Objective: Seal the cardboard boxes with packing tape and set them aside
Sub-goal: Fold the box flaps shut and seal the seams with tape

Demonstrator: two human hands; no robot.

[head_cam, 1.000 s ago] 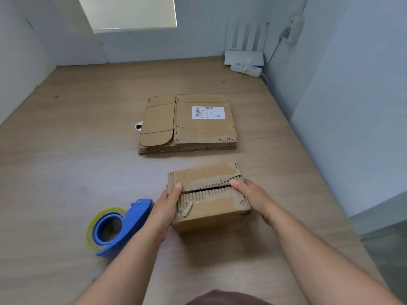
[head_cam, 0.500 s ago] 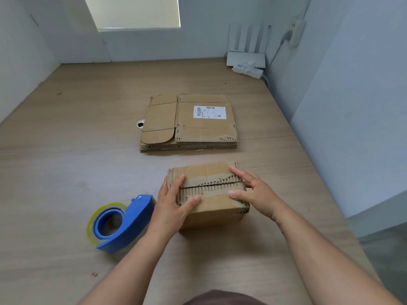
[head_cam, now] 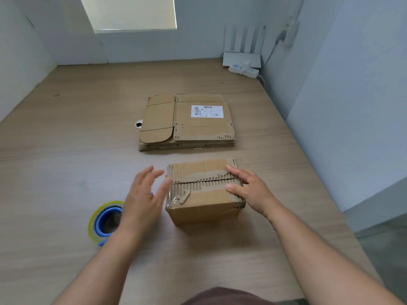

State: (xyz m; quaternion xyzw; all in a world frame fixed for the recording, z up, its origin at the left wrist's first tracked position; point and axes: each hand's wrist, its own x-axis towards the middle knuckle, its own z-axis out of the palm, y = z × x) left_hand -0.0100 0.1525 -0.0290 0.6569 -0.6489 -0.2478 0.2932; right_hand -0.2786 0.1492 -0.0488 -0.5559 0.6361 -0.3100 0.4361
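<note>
Now closing flaps of box (head_cam: pixel 202 194) at frame centre, with seam not yet taped. Pressing down right end of lid with flat, unclenched right hand (head_cam: pixel 248 190). Hovering released left hand (head_cam: pixel 143 194), fingers spread, just left of box. Likely needing next: grabbing tape dispenser (head_cam: pixel 105 221) at lower left while pinning flaps.

Soft even daylight, bright pane (head_cam: pixel 132 13) at upper centre slightly washed out, faint soft shadow just below the box (head_cam: pixel 202 194), left hand (head_cam: pixel 143 194) motion-blurred, wide-angle bending at frame edges, mild softness overall
</note>
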